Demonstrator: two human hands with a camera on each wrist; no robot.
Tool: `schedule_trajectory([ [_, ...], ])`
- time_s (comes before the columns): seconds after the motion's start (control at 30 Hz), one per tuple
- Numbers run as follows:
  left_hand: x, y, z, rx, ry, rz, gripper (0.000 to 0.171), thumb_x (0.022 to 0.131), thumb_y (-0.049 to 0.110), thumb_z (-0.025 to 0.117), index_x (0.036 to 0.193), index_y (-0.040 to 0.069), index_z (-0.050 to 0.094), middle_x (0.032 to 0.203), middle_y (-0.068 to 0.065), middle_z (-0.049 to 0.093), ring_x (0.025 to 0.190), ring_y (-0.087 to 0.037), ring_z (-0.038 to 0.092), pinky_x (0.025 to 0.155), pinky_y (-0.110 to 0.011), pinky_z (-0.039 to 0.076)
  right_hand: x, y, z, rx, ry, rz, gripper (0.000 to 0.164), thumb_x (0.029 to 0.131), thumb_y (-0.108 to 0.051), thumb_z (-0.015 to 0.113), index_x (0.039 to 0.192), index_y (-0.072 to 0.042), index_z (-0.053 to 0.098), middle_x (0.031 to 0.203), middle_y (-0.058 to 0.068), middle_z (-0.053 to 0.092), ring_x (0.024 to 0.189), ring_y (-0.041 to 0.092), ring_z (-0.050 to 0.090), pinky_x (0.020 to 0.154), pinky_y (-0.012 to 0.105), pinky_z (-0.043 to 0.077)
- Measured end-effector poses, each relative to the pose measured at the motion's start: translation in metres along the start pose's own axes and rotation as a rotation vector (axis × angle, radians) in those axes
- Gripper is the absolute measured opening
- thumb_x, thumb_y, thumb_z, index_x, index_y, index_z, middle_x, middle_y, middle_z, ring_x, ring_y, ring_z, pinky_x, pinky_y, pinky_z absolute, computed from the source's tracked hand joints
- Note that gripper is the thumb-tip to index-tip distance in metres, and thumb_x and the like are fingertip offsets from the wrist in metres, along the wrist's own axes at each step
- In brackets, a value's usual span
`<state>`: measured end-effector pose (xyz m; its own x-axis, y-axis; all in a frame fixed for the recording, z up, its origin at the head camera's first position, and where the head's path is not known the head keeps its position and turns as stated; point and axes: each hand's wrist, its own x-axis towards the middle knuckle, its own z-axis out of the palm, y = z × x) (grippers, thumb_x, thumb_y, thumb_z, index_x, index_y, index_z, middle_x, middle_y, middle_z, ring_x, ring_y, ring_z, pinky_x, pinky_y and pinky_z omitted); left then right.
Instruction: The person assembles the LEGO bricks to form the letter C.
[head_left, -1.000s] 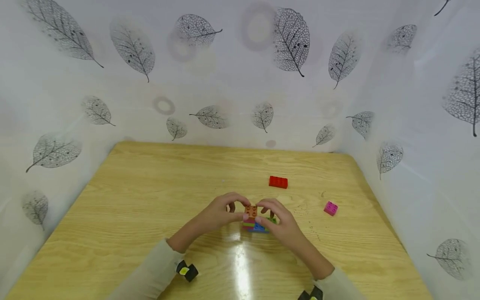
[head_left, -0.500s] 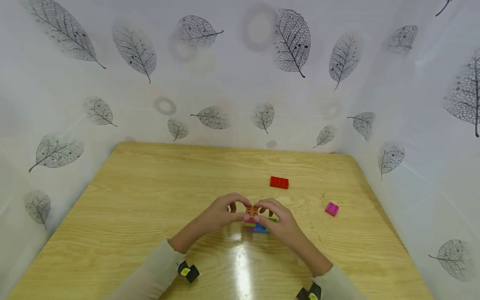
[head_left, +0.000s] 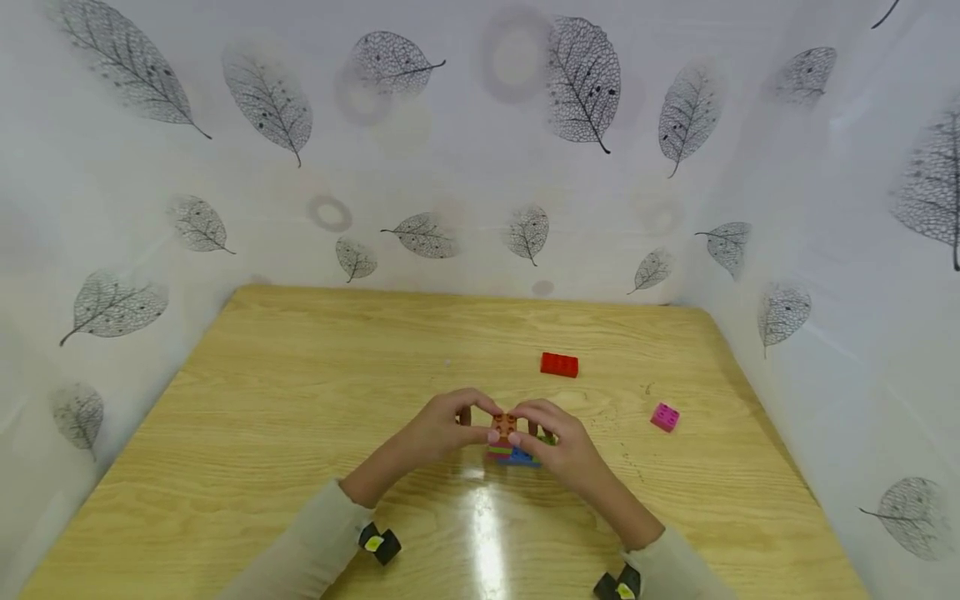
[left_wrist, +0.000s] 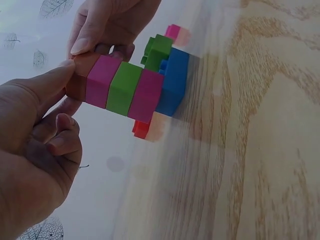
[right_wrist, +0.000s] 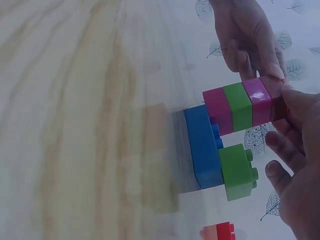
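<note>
A small tower of toy building blocks stands on the table. Its base is a long blue block [right_wrist: 202, 150]. On one end of it rise a magenta block [right_wrist: 218, 111], a light green block [right_wrist: 238, 106], a pink block [right_wrist: 257, 101] and, topmost, an orange block [head_left: 504, 425]. A single green block [right_wrist: 236, 172] sits on the blue one's other end. My left hand [head_left: 441, 429] pinches the orange block from the left between thumb and index finger. From the right, my right hand [head_left: 558, 442] pinches the same block, thumb in front and index finger behind.
Behind the tower lies a red block [head_left: 559, 365] on the wooden table [head_left: 315, 375]. A pink block [head_left: 665, 417] lies off to the right. Leaf-patterned white sheeting [head_left: 450, 167] surrounds the table at the back and sides.
The fingers of my right hand have drawn slightly closer in on the orange block. My left hand stays at it, and the loose blocks lie where they were.
</note>
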<state>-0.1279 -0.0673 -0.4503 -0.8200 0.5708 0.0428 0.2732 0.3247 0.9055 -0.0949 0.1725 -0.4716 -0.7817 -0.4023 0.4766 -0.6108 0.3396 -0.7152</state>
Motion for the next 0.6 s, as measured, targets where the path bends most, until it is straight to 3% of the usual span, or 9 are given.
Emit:
schedule_trajectory([
  [0.27,0.0012,-0.0014,0.0027,0.016,-0.002,0.024,0.027,0.091,0.036,0.074,0.115,0.026,0.070,0.106,0.008,0.067,0.066,-0.011,0.047,0.053,-0.023,0.042,0.0004,-0.0023,-0.0015,0.010,0.021,-0.050,0.035,0.086,0.005,0.074,0.118,-0.009,0.070,0.113,0.007,0.069,0.068,0.009,0.049,0.058,0.021,0.044],
  [0.6,-0.0042,-0.0021,0.0007,0.074,-0.022,-0.020,0.034,0.093,0.043,0.070,0.124,0.033,0.066,0.117,0.011,0.066,0.077,-0.016,0.055,0.054,-0.026,0.046,-0.0024,-0.0044,-0.0002,0.046,0.002,0.083,0.034,0.089,-0.001,0.073,0.121,-0.011,0.070,0.115,0.007,0.070,0.066,0.005,0.051,0.056,0.022,0.047],
])
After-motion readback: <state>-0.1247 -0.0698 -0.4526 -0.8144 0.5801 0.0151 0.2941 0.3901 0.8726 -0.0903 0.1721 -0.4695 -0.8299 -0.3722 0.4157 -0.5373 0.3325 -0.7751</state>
